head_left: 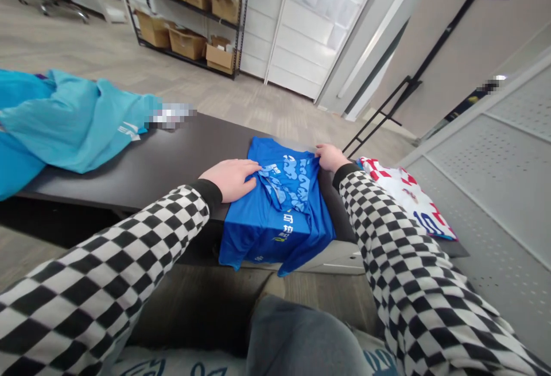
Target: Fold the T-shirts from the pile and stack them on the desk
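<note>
A blue T-shirt [258, 215] with light-blue patterns and white lettering lies partly folded on the dark table, its lower part hanging over the front edge. My left hand [232, 179] rests at the shirt's left side, fingers stretched out flat on the cloth and the thumb apart below them. At the upper right edge of the shirt, my right hand [330, 158] has its fingers closed on the fabric, though the fingertips are partly hidden.
The dark table [193, 146] carries a heap of light-blue clothing [81, 123] and a clear plastic packet [172, 116] on the left. To the right lies a red-and-white checked jersey [407, 195], beside a grey perforated panel [499, 175]. A shelf rack with cardboard boxes [187, 42] stands behind.
</note>
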Demonstrator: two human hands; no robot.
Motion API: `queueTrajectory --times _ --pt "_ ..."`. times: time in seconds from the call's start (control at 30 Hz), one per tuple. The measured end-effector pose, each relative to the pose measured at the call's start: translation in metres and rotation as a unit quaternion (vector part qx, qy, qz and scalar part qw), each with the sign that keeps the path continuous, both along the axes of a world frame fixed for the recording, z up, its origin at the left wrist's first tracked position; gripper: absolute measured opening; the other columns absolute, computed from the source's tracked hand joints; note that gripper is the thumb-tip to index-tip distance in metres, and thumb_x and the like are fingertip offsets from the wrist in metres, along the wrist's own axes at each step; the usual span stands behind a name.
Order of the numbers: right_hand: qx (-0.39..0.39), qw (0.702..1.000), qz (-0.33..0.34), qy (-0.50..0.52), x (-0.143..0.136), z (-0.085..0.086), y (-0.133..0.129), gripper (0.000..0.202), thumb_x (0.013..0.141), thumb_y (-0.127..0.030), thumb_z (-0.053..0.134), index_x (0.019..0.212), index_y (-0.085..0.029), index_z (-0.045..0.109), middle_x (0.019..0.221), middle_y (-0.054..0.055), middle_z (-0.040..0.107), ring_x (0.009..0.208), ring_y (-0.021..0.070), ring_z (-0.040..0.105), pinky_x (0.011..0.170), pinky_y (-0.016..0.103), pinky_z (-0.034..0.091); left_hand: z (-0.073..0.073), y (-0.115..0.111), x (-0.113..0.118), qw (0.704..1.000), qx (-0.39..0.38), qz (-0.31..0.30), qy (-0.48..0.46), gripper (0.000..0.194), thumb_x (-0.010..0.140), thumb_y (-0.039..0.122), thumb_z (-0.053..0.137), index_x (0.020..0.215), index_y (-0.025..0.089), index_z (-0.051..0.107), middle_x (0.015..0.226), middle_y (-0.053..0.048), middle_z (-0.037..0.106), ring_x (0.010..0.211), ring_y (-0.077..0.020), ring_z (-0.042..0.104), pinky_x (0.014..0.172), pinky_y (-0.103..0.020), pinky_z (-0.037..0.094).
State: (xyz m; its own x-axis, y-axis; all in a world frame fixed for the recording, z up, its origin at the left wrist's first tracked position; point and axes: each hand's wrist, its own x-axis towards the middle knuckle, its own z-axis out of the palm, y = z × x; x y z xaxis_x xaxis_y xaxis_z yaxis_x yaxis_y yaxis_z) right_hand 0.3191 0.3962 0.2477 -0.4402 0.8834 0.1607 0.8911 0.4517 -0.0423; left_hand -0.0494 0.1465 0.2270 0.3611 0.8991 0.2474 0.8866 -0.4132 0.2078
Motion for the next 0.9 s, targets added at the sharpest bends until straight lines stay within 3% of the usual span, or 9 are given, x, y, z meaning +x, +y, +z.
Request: queueTrajectory --times 0.13,0.27,0.43,0.53,0.6,0.67,0.73,0.83,0.9 --pt "-0.006 0.999 -0.046 -0.017 0.011 0.004 0.013 0.012 0.086 -0.014 0.074 0.085 -0.023 0.082 0.143 0.017 0.077 0.144 0.0464 0.064 0.128 0.072 0.045 0.0 0.001 0.0 1.0 -0.008 0.0 0.007 0.068 0.113 0.046 0.04 0.169 0.017 0.065 0.175 -0.009 0.063 0.164 -0.0267 0.057 0.141 -0.041 0.037" --pt "0.006 0.995 -0.079 0.06 0.005 -0.009 0.011 0.018 0.09 -0.017 0.065 0.094 -0.023 0.082 0.135 0.018 0.08 0.132 0.04 0.07 0.125 0.063 0.052 0.003 0.0 0.001 1.0 -0.021 0.011 0.018 0.069 0.112 0.048 0.039 0.168 0.017 0.067 0.176 -0.009 0.061 0.164 -0.0259 0.056 0.142 -0.04 0.036" --pt "0.005 0.96 -0.093 0.265 0.001 -0.02 -0.029 0.048 0.096 -0.018 0.055 0.138 -0.015 0.077 0.146 0.018 0.078 0.138 0.0316 0.072 0.129 0.047 0.051 0.008 -0.001 0.0 1.0 -0.024 0.007 0.015 0.076 0.109 0.05 0.036 0.167 0.012 0.066 0.176 -0.012 0.061 0.165 -0.0267 0.056 0.142 -0.04 0.035" --pt "-0.002 0.926 -0.143 0.348 0.005 -0.023 -0.06 0.055 0.104 -0.026 0.052 0.156 -0.015 0.066 0.156 0.018 0.075 0.14 0.0275 0.073 0.126 0.042 0.054 -0.001 0.006 -0.005 1.0 -0.02 0.006 0.004 0.081 0.104 0.054 0.037 0.163 0.009 0.069 0.173 -0.015 0.064 0.161 -0.0312 0.061 0.14 -0.045 0.039" --pt "-0.017 0.931 -0.128 0.34 0.009 -0.028 -0.076 0.054 0.107 -0.029 0.05 0.158 -0.019 0.065 0.155 0.014 0.076 0.139 0.0247 0.074 0.125 0.04 0.055 -0.013 0.014 -0.009 1.0 -0.005 0.002 -0.01 0.081 0.103 0.055 0.036 0.161 0.01 0.07 0.171 -0.013 0.066 0.158 -0.0308 0.063 0.139 -0.049 0.041" --pt "-0.029 0.957 -0.087 0.275 0.009 -0.032 -0.091 0.047 0.108 -0.031 0.054 0.151 -0.023 0.072 0.153 0.01 0.078 0.144 0.0242 0.072 0.129 0.037 0.051 -0.022 0.023 -0.012 1.0 0.01 0.01 -0.026 0.081 0.102 0.057 0.035 0.159 0.013 0.071 0.169 -0.009 0.068 0.155 -0.0281 0.065 0.136 -0.049 0.044" --pt "-0.032 0.978 -0.057 0.196 0.006 -0.034 -0.103 0.043 0.108 -0.035 0.058 0.146 -0.027 0.077 0.157 0.007 0.076 0.151 0.0249 0.068 0.134 0.036 0.046 -0.023 0.026 -0.013 0.999 0.017 0.022 -0.04 0.078 0.1 0.058 0.036 0.155 0.015 0.074 0.167 -0.008 0.07 0.153 -0.0271 0.068 0.134 -0.049 0.047" --pt "-0.019 0.99 -0.051 0.128 -0.003 -0.032 -0.116 0.046 0.11 -0.039 0.059 0.151 -0.032 0.076 0.165 0.003 0.071 0.157 0.0262 0.062 0.137 0.038 0.042 -0.006 0.013 -0.01 0.996 0.038 0.037 -0.076 0.066 0.097 0.051 0.041 0.142 0.019 0.079 0.158 -0.007 0.077 0.147 -0.0285 0.071 0.132 -0.052 0.05" --pt "-0.012 0.991 -0.058 0.117 -0.009 -0.029 -0.119 0.048 0.111 -0.04 0.057 0.155 -0.033 0.074 0.168 0.002 0.069 0.159 0.0271 0.061 0.138 0.041 0.042 0.011 -0.015 0.002 0.985 0.07 0.06 -0.147 0.056 0.1 0.044 0.043 0.134 0.024 0.081 0.148 -0.003 0.082 0.144 -0.0282 0.072 0.132 -0.052 0.052"
